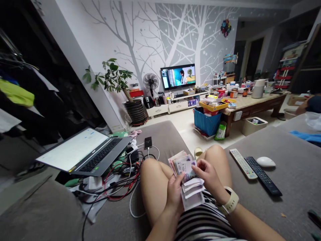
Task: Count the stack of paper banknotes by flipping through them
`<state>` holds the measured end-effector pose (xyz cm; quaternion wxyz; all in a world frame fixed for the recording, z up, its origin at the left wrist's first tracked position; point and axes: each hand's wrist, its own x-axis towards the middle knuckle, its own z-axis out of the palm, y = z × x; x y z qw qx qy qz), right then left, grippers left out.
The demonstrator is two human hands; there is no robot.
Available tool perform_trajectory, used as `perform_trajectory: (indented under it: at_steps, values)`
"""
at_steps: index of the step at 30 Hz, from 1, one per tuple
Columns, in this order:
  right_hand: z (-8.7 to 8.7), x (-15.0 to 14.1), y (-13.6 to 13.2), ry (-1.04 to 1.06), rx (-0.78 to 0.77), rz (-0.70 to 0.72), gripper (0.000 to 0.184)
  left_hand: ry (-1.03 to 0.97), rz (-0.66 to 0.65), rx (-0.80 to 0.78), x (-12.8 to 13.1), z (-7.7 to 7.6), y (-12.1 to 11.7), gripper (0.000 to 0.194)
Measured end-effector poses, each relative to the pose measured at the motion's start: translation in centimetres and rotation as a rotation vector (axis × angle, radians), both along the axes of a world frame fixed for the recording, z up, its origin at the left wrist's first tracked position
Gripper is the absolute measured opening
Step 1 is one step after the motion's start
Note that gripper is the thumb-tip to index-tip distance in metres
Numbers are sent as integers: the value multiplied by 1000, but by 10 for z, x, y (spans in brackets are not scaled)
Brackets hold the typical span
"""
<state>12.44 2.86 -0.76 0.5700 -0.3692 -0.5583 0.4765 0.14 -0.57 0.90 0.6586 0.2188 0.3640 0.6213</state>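
A fanned bundle of banknotes (185,167) is held above my lap, pinkish notes at its back left and purple-grey ones in front. My left hand (175,191) is closed round the bundle's left side, thumb pressed on the front. Lower ends of several notes fold down over the fingers toward my striped clothing (200,221). My right hand (207,174) pinches the right edge of a front note between thumb and fingers. A pale watch (231,201) sits on the right wrist.
On the sofa at left stand an open laptop (100,155), tangled cables (122,180) and a phone (148,143). To the right lie a white remote (243,164), a black remote (263,175) and a mouse (266,162). A cluttered table (235,112) and blue bin (207,123) stand ahead.
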Motion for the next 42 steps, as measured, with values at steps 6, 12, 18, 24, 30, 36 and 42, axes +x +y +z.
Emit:
perform_trajectory:
  at_steps: [6,12,18,24,30,36,42]
  values:
    - [1,0,-1,-32,23,-34,33,18,52,-30,0,0,2,27]
    - [3,0,-6,-36,50,-51,31,72,129,-48,1,5,1,17]
    - [2,-2,-8,-12,50,-31,31,80,124,-48,-2,-5,5,19]
    - [2,-2,-7,10,43,-21,30,82,120,-57,-2,-6,5,20]
    - [3,-2,-8,30,52,-15,27,96,145,-73,-2,-2,4,18]
    - [4,-2,-9,46,50,-3,26,179,232,-103,-1,7,2,12]
    - [5,-2,-10,56,15,12,28,186,241,-110,0,15,0,12]
